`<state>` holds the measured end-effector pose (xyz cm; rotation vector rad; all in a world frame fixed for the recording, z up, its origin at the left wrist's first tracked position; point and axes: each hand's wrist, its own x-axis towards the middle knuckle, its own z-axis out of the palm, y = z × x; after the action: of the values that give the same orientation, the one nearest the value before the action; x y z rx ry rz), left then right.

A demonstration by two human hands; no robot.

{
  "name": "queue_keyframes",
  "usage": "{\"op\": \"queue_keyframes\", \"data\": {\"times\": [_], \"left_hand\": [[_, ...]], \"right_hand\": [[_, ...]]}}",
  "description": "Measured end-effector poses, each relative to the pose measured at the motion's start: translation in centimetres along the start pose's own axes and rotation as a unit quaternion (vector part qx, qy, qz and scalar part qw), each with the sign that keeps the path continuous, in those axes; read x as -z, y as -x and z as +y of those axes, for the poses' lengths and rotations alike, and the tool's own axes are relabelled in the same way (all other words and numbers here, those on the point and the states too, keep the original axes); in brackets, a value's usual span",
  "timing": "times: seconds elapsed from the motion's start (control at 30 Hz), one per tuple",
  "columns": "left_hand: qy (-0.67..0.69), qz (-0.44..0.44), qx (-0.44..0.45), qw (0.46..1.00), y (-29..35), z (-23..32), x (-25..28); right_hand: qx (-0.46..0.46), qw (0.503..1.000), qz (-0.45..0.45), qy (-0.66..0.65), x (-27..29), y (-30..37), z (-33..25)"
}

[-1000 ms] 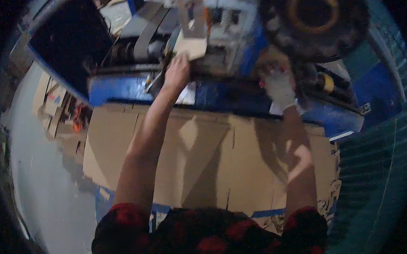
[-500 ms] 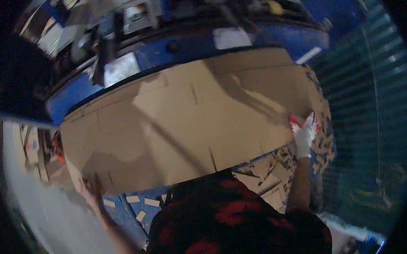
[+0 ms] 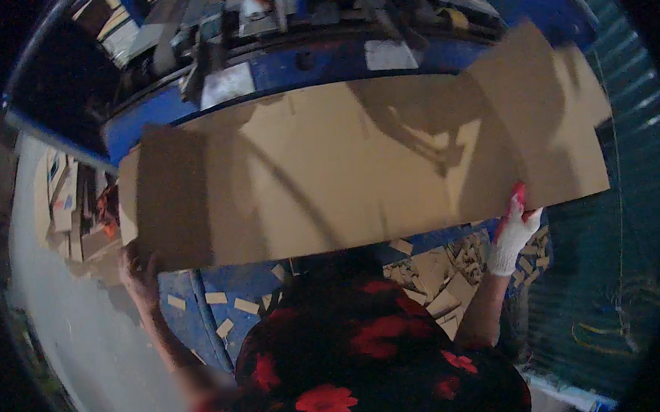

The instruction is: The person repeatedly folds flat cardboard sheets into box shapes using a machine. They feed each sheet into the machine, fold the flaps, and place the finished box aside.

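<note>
In the head view, my only feed, I have a wide brown cardboard sheet point(image 3: 313, 162) spread crosswise in front of the wearer's body, between the two hands and just on the near side of a blue machine point(image 3: 278, 78). I see the bare left hand point(image 3: 140, 279) clamped on the sheet's near left corner. The right hand point(image 3: 518, 230), in a white glove with red fingers, is closed on the near edge toward the right end, thumb up against the board. At the left end I make out a darker panel point(image 3: 171, 199), bent along a straight crease; at the right a broad panel point(image 3: 550, 135) tilts up, its top corner rising past the far edge. Shadows fall across the middle of the board. Beyond it, two white papers point(image 3: 226, 84) lie apart along the machine's blue front, with metal parts above them that I cannot sort out. Below the near edge, small cardboard scraps point(image 3: 215, 298) are scattered on a blue surface, and a heap of offcuts point(image 3: 442, 275) lies nearer the right arm. Far left, I find flat cardboard pieces point(image 3: 65, 209) beside an orange-red thing point(image 3: 108, 210), too blurred to identify; a green corrugated wall point(image 3: 581, 290) closes off the right.
</note>
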<state>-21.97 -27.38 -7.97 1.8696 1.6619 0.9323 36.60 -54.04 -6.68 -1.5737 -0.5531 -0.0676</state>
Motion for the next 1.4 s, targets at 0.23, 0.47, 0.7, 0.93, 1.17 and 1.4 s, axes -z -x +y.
{"op": "queue_keyframes", "data": {"times": [0.23, 0.47, 0.7, 0.93, 1.17, 1.4], "left_hand": [[0.242, -0.006, 0.094, 0.966, 4.4, 4.6, -10.9], [-0.017, -0.053, -0.314, 0.948, 0.2, 9.7, -14.5], [-0.077, -0.023, -0.365, 0.927, -8.6, 12.3, -17.0], [-0.056, -0.045, -0.333, 0.94, -13.7, 12.3, -20.0], [-0.09, -0.022, -0.384, 0.919, -16.4, 12.4, -21.6], [-0.113, -0.014, -0.409, 0.905, -18.7, 13.1, -22.3]], "right_hand": [[0.415, 0.651, -0.501, 0.39, -10.5, 5.8, -3.1], [0.536, 0.638, -0.439, 0.335, -11.3, 3.1, -1.9], [0.572, 0.667, -0.37, 0.301, -19.9, -2.6, 1.3], [0.529, 0.7, -0.404, 0.258, -24.2, -6.8, 3.4], [0.614, 0.631, -0.401, 0.253, -27.0, -9.5, 5.1], [0.598, 0.616, -0.432, 0.278, -28.6, -11.3, 4.7]]}}
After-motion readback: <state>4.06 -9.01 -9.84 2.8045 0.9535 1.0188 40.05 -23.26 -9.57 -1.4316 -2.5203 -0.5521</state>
